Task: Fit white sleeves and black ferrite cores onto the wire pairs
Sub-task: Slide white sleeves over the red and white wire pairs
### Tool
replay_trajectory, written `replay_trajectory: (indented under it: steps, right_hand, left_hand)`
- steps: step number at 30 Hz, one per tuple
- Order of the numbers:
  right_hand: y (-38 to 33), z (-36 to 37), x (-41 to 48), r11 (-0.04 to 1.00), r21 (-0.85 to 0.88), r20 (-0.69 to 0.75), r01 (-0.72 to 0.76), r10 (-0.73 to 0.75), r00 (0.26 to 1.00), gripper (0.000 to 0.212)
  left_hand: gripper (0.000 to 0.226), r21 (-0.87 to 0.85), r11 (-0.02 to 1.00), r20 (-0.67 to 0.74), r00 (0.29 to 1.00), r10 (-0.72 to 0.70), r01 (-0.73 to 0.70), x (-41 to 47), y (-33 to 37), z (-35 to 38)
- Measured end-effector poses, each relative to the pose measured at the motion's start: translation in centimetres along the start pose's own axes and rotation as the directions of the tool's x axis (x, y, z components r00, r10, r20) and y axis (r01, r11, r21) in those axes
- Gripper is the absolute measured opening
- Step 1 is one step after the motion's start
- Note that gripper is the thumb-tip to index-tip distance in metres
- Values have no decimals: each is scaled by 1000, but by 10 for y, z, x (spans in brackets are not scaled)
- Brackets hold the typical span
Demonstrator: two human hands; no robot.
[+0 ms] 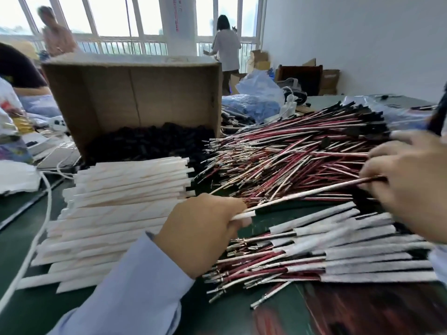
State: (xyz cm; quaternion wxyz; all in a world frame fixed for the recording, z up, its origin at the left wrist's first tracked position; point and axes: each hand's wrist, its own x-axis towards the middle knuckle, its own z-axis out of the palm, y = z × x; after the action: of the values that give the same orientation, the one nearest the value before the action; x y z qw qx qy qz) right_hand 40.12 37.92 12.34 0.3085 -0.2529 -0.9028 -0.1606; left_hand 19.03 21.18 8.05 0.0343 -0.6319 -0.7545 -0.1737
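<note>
My left hand (203, 233) pinches the near end of a white sleeve (285, 198) that runs up and right across the table. My right hand (411, 180) pinches a red and black wire pair (372, 179) where it meets the sleeve's far end. A stack of flat white sleeves (121, 204) lies to the left. Behind the hands spreads a big heap of bare wire pairs (290, 153). Sleeved wire pairs (350, 257) lie in a fan at the front right. Black ferrite cores (150, 141) fill the bottom of a tipped cardboard box (135, 93).
A white cable (46, 213) runs down the left of the green table (29, 308). Blue plastic bags (254, 102) and clutter sit behind the wires. Two people stand far back by the windows; another sits at the left edge.
</note>
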Motion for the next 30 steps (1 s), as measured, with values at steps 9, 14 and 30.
replay_trajectory:
  steps: [9, 14, 30]
  right_hand:
    - [-60, 37, 24, 599, 788, 345, -142, -238, 908, 14]
    - [-86, 56, 5, 659, 749, 145, 66, -261, 954, 23]
    - [-81, 49, -13, 490, 861, -149, 136, -13, 989, 19]
  left_hand:
    - [32, -317, 948, -15, 999, -37, 31, -11, -9, -1]
    - [34, -274, 961, -27, 999, -42, 33, -19, -3, -1]
    - [36, -332, 929, -189, 977, 103, -162, -24, -4, -13]
